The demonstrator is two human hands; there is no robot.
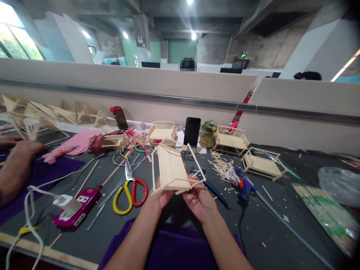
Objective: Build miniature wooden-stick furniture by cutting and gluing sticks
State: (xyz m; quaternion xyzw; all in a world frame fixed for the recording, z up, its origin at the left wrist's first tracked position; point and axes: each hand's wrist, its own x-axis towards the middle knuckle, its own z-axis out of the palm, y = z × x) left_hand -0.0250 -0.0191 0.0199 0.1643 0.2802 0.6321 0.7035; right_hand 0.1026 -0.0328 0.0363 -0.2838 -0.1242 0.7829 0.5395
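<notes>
Between my two hands is a small model bed frame [172, 165] made of thin wooden sticks, lifted above the table and tilted. My left hand [164, 197] grips its near left corner from below, with most fingers hidden behind the slats. On the near right side, my right hand [198, 198] is closed around the frame's edge. Scissors [129, 187] with one yellow and one red handle lie to the left of my hands. To the right, a blue glue gun [244, 187] rests near a pile of short stick pieces [221, 165].
More stick models [263, 163] stand at the right and back. A phone [192, 132] stands upright beside a jar [208, 134]. A purple power strip [77, 208] with white cables lies left. Another person's hand [26, 153] is at far left. Packaged sticks [327, 213] lie right.
</notes>
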